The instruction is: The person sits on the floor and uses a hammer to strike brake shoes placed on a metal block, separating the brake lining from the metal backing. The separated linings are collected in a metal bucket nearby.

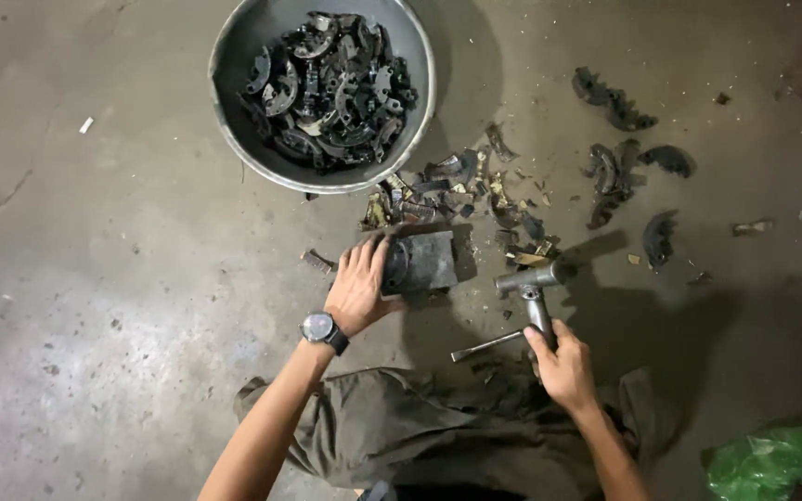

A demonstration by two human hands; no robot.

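We crouch on a concrete floor, our left hand spread flat with fingers open over the left end of a dark metal block, pressing a curved metal part against it; what exactly lies under the palm we cannot tell. A wristwatch sits on that wrist. Our right hand is wrapped tightly around the handle of a grey hammer, its head hanging just beside the right edge of the block. A thin metal rod lies on the floor between our hands, near our knees.

Beyond the block, a heap of broken scraps spreads toward a round metal basin at the top edge of the floor, filled with dark curved parts. More curved pieces lie scattered toward the upper right, well apart from the block. A green plastic bag sits at the lower right corner. The left side of the floor stretches wide and bare, save for small specks; the right is crowded.
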